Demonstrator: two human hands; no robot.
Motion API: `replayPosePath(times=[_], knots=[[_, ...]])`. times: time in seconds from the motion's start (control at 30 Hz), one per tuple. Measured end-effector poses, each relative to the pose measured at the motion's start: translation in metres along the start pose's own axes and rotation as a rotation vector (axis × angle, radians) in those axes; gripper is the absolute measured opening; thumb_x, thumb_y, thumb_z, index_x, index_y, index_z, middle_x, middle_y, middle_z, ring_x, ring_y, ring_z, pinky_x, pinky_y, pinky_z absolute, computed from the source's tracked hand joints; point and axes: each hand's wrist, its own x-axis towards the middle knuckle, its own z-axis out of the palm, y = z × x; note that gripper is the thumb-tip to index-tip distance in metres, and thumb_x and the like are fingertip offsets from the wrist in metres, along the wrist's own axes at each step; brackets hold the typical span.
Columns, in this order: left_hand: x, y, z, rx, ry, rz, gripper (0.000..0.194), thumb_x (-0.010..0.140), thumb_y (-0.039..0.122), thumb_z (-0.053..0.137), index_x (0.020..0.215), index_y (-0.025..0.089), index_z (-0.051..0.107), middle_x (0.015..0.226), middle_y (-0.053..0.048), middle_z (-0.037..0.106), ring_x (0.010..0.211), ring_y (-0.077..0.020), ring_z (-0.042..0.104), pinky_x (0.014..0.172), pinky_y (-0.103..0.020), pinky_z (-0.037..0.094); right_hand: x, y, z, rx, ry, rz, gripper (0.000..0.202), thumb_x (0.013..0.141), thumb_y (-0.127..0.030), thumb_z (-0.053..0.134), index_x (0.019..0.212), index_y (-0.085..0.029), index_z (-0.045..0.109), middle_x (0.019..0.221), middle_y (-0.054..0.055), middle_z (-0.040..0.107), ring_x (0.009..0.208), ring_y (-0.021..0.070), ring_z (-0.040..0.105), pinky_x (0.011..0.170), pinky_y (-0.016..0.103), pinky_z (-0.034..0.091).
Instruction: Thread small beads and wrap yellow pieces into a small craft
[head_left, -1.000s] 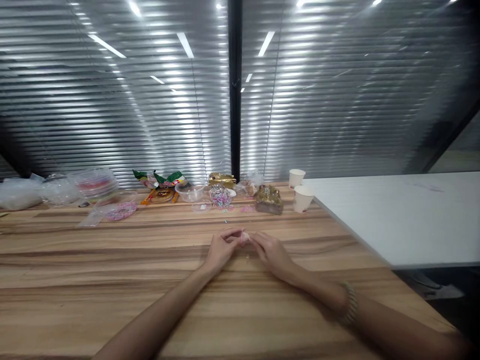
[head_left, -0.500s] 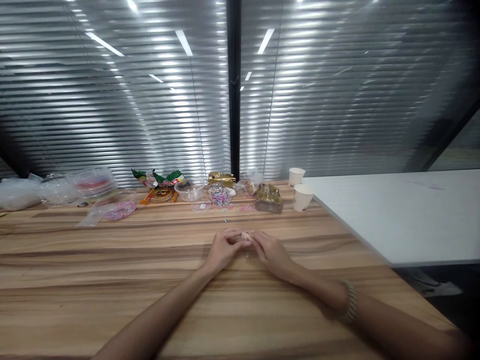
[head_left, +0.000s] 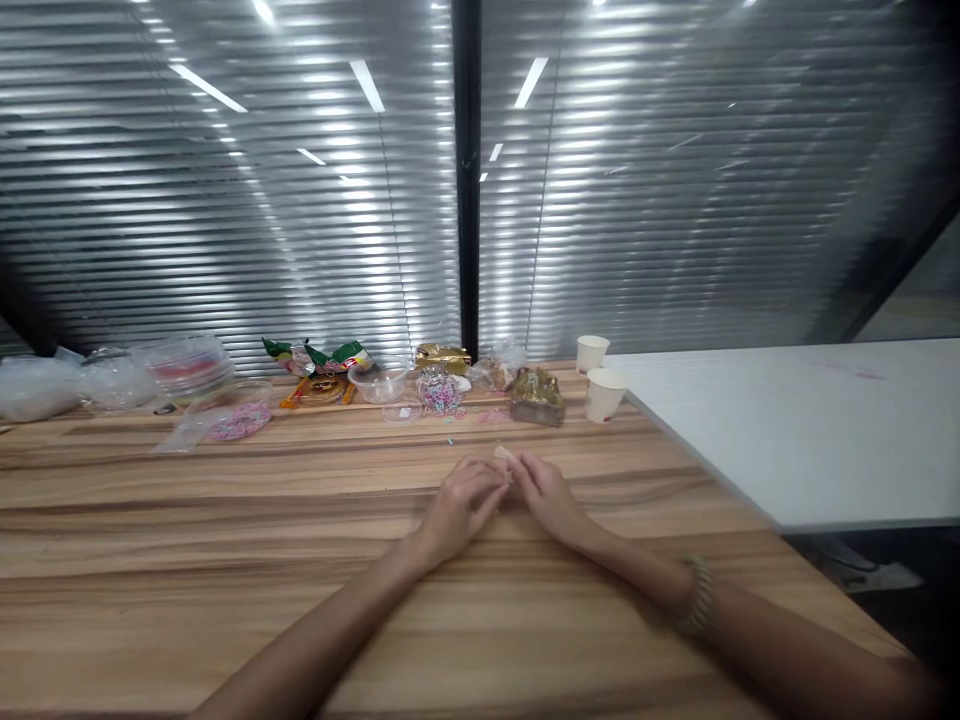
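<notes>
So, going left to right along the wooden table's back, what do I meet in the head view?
Cloudy plastic bag, stacked clear plastic containers, green snack packaging, shiny gold wrapper, brownish gold package, white paper cups.

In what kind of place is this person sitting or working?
Probably an office or a meeting room: large windows with slatted blinds, a wood-grain table beside a white table, and ceiling lights reflected in the glass.

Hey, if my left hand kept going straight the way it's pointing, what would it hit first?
Your left hand would likely meet the small pale piece at the fingertips, or your right hand just beyond; which comes first is hard to tell at this depth.
</notes>
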Motion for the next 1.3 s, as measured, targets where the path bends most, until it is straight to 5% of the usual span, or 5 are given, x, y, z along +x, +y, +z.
replayPosePath(times=[0.13, 0.4, 0.67, 1.07, 1.3], knots=[[-0.003, 0.002, -0.001, -0.037, -0.057, 0.056, 0.019, 0.079, 0.024, 0.046, 0.085, 0.019, 0.063, 0.09, -0.009, 0.062, 0.095, -0.0187, 0.051, 0.088, -0.032, 0.035, 0.0, -0.001, -0.001, 0.031, -0.012, 0.015, 0.029, 0.088, -0.033, 0.029, 0.067, -0.018, 0.043, 0.063, 0.001, 0.053, 0.058, 0.0135, 0.049, 0.055, 0.023, 0.038], [0.005, -0.008, -0.007, -0.466, -0.219, -0.385, 0.028, 0.078, 0.037, 0.045, 0.068, 0.015, 0.057, 0.069, -0.005, 0.059, 0.069, -0.0142, 0.054, 0.071, -0.025, 0.041, -0.001, -0.005, -0.003, 0.058, -0.054, -0.039, 0.026, 0.088, -0.029, 0.03, 0.072, -0.018, 0.047, 0.068, 0.001, 0.056, 0.062, 0.0126, 0.051, 0.059, 0.023, 0.039], [0.004, -0.026, -0.005, -0.859, -0.099, -0.652, 0.017, 0.069, 0.031, 0.053, 0.066, 0.014, 0.05, 0.06, 0.001, 0.052, 0.055, -0.0092, 0.05, 0.054, -0.02, 0.038, -0.004, -0.007, -0.003, -0.047, -0.175, -0.253, 0.021, 0.087, -0.022, 0.032, 0.085, -0.018, 0.053, 0.08, 0.004, 0.06, 0.073, 0.0143, 0.054, 0.067, 0.025, 0.041], [0.002, -0.028, -0.001, -0.722, 0.088, -0.67, 0.016, 0.069, 0.031, 0.05, 0.067, 0.015, 0.05, 0.046, 0.005, 0.045, 0.039, -0.0057, 0.039, 0.037, -0.016, 0.027, -0.007, -0.008, 0.0, -0.211, -0.193, -0.333, 0.024, 0.086, -0.023, 0.036, 0.092, -0.021, 0.059, 0.086, 0.005, 0.063, 0.079, 0.0157, 0.057, 0.07, 0.027, 0.043], [0.002, -0.022, -0.004, -0.595, 0.118, -0.664, 0.015, 0.069, 0.03, 0.054, 0.066, 0.015, 0.054, 0.049, 0.005, 0.045, 0.044, -0.0046, 0.039, 0.044, -0.015, 0.028, -0.007, -0.013, -0.003, -0.27, -0.223, -0.303, 0.025, 0.086, -0.019, 0.036, 0.098, -0.02, 0.057, 0.094, 0.006, 0.062, 0.083, 0.016, 0.056, 0.071, 0.027, 0.042]])
